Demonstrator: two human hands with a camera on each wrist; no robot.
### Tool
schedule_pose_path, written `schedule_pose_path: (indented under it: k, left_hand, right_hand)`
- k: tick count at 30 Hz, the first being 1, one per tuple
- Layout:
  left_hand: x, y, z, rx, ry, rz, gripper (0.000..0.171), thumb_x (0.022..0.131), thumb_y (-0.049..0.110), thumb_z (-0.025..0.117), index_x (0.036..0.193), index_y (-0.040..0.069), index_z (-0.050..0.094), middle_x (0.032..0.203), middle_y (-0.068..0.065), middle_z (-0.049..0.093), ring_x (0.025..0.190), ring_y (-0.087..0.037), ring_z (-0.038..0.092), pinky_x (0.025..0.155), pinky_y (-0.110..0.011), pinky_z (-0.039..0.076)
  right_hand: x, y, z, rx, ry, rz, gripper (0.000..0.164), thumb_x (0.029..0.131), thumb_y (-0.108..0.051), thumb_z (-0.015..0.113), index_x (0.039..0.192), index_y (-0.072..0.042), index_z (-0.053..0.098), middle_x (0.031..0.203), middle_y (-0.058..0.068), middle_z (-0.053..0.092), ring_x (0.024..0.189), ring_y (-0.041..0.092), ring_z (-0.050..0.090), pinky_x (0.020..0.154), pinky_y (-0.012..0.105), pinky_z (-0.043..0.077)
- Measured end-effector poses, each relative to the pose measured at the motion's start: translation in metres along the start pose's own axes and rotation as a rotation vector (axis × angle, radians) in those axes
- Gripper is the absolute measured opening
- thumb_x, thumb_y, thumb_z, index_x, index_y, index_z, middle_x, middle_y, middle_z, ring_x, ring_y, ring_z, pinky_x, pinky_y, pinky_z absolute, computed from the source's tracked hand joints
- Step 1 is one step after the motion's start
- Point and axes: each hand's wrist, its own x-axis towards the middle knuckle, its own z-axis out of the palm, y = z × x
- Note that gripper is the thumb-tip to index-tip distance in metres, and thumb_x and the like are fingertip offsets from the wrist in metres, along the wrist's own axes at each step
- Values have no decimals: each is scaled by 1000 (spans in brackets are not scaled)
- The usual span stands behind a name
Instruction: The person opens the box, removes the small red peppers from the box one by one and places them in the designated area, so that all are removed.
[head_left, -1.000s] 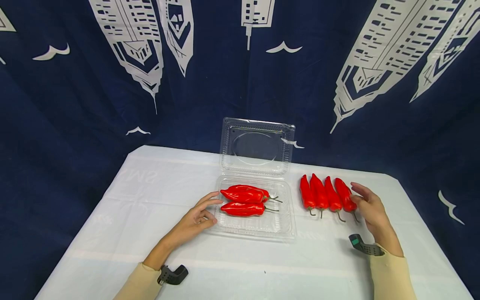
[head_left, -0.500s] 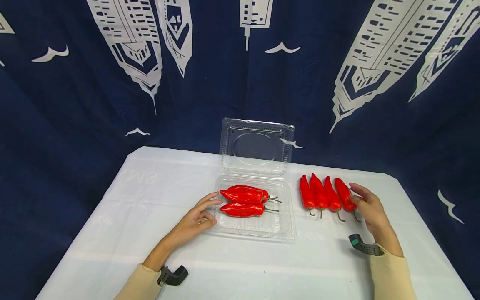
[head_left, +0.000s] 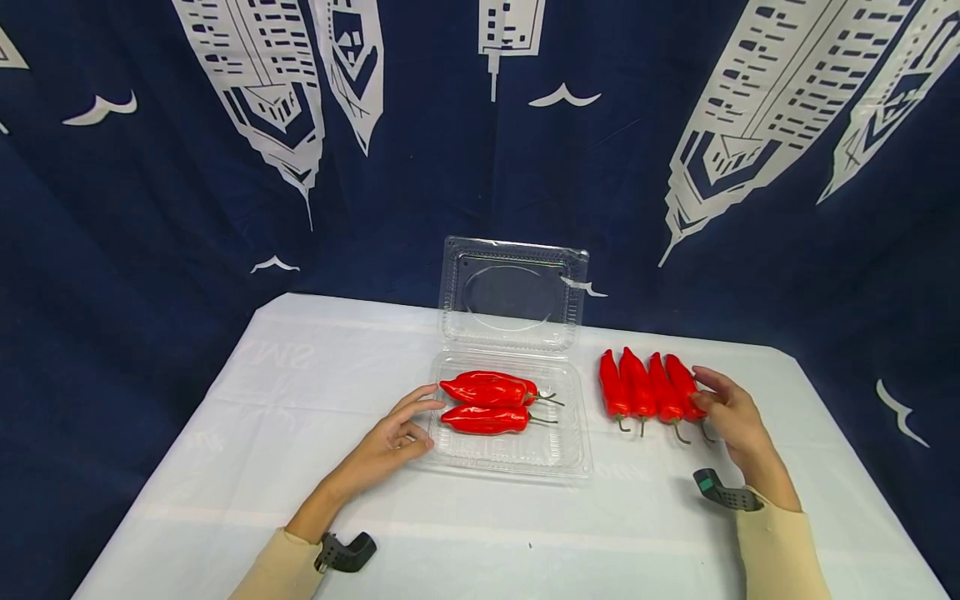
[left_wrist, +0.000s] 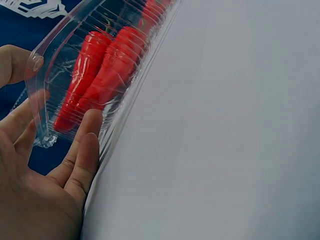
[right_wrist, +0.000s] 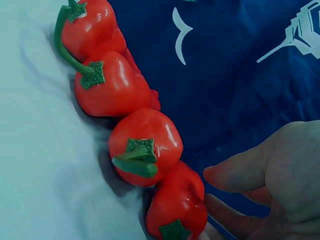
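Note:
In the head view my left hand (head_left: 393, 429) rests its fingertips against the left edge of a clear plastic clamshell container (head_left: 517, 457), its fingers relaxed. The lid (head_left: 513, 292) stands raised at the back. Several red peppers with green stems lie crosswise inside, one near pepper (head_left: 483, 420) beside a small pile. On the table to the right, several more red peppers (head_left: 637, 387) lie in a row, stems toward me. My right hand (head_left: 738, 417) touches the rightmost pepper (head_left: 681, 383) from its right side, thumb and fingers apart. In the right wrist view the pepper (right_wrist: 177, 205) partly hides the fingertips.
A white cloth covers the table (head_left: 450, 542). Behind it hangs a dark blue curtain (head_left: 420, 192) printed with white buildings and birds. Each wrist wears a black camera mount, such as the right one (head_left: 727, 492).
My right hand has shifted slightly left, and the rightmost pepper has slid left against its neighbour. My left hand and the container have stayed in place.

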Motion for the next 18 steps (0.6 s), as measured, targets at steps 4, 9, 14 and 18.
schedule_pose_path:
  k: [4, 9, 14, 18]
  left_hand:
    - [0, 0, 0, -6, -3, 6, 54, 96, 10, 66, 147, 13, 49, 165, 6, 23, 99, -25, 64, 82, -22, 54]
    - [0, 0, 0, -7, -5, 13, 53, 96, 9, 65, 147, 13, 48, 165, 5, 22, 99, -27, 65, 83, -23, 54]
    - [0, 1, 0, -4, -2, 12, 53, 96, 8, 65, 147, 12, 49, 165, 5, 23, 99, -26, 65, 83, -23, 55]
    - [-1, 2, 0, -7, -1, 9, 53, 96, 7, 65, 147, 12, 49, 165, 5, 23, 100, -26, 65, 83, -23, 54]
  right_hand:
    - [0, -1, 0, -2, 24, 32, 63, 97, 0, 40, 157, -4, 25, 160, 24, 27, 134, 38, 38, 93, 19, 52]
    - [-1, -3, -1, -18, 21, 40, 60, 101, -6, 41, 159, -6, 22, 162, 25, 24, 139, 42, 34, 108, 48, 45]
    - [-1, -7, -3, -40, 10, 21, 59, 104, -9, 42, 159, -5, 21, 162, 27, 22, 140, 45, 32, 108, 55, 43]
    - [-1, -6, -3, -26, 19, 22, 60, 103, -9, 42, 159, -6, 22, 163, 26, 22, 141, 45, 31, 110, 57, 40]
